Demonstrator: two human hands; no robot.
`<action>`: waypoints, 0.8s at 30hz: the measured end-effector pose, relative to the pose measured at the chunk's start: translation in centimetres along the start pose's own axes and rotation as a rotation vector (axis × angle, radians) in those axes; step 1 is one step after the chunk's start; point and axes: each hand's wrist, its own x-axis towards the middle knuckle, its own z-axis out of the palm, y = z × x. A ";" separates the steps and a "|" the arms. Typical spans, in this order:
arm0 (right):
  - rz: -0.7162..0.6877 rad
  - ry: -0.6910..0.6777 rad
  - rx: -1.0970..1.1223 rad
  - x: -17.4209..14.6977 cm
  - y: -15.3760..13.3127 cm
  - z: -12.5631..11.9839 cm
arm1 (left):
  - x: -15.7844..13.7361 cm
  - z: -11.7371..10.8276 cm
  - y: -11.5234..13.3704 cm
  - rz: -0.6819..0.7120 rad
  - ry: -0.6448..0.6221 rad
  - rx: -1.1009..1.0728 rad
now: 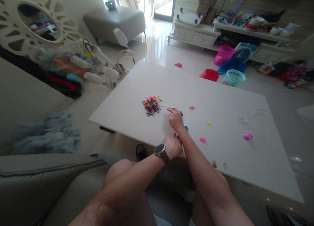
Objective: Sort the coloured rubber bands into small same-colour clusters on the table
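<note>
A mixed heap of small colourful bands (pixel 152 105), perhaps rubber hair ties, lies on the white table (pixel 171 85). Just to its right, my right hand (pixel 176 120) reaches over the tabletop, index finger stretched toward the heap and thumb apart from it. Its fingers look open; a tiny dark speck shows at the fingertip. My left hand (pixel 173 145), with a watch (pixel 160 149) on the wrist, is curled closed at the near table edge, beside my right forearm. Whatever it holds is hidden. Small black (pixel 181 113) and blue bands (pixel 186 128) lie partly behind my right hand and wrist.
Small separate piles lie to the right: red bands (pixel 191 107), yellow bands (pixel 208 123), pink bands (pixel 202 139). Farther right is a pink-purple bundle (pixel 247 136). Plastic baskets (pixel 233 77) stand past the far edge. A lamp fixture (pixel 105 72) is beyond the left edge.
</note>
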 end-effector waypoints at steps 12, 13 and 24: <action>0.120 -0.079 -0.438 -2.2 2.8 -5.4 | 0.5 -3.5 0.1 -0.098 -0.170 0.071; 0.122 -0.088 -0.454 -2.3 2.8 -5.5 | 0.5 -3.5 0.0 -0.101 -0.174 0.070; 0.192 -0.171 -0.499 -3.2 2.7 -6.4 | 1.0 -3.4 -1.0 -0.060 -0.176 0.090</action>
